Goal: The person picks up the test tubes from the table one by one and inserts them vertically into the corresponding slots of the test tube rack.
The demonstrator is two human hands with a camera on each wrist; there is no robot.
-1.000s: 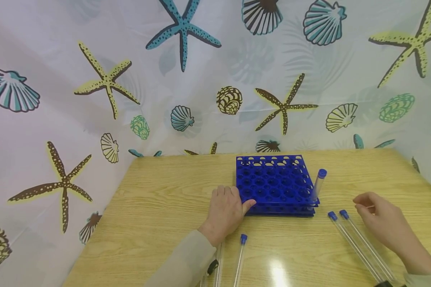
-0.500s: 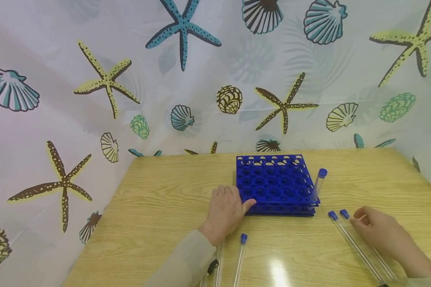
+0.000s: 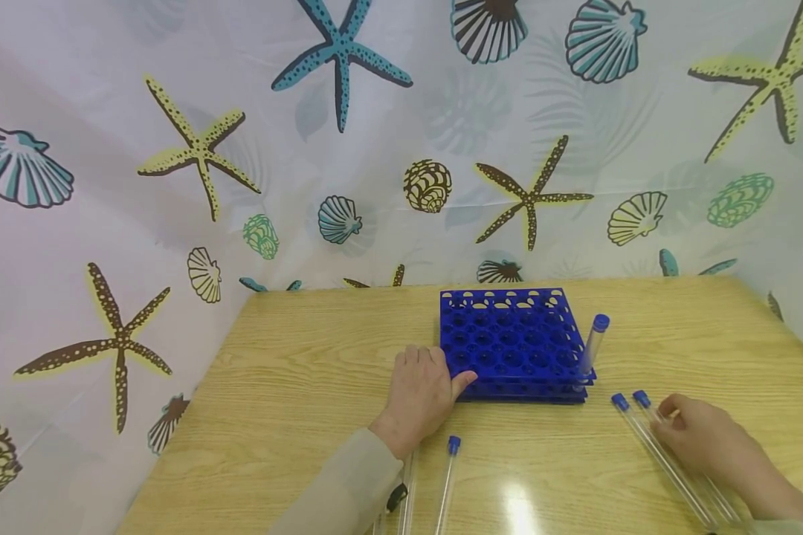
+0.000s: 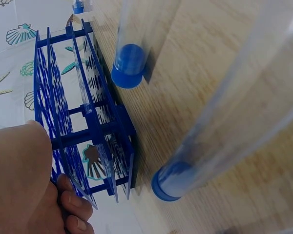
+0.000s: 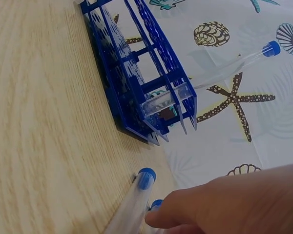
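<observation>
A blue test tube rack (image 3: 505,338) stands on the table, one capped clear test tube (image 3: 594,345) upright in its front right corner. My left hand (image 3: 418,394) grips the rack's front left corner, with the thumb over the front edge and fingers curled beneath the top plate in the left wrist view. To the right, two blue-capped test tubes lie side by side. My right hand (image 3: 705,442) is over the right-hand test tube (image 3: 642,401), thumb and forefinger pinching it just below the cap. The other lying test tube (image 3: 662,461) is beside the hand.
Several more capped test tubes lie near the front, one test tube (image 3: 447,479) right of the left forearm and others partly under the sleeve (image 3: 348,490). The wooden table (image 3: 294,386) meets a hanging cloth (image 3: 375,238) printed with shells and starfish at its back.
My right hand has come down and toward me, from right of the lying test tubes onto the right-hand one. The left hand and rack stay where they were.
</observation>
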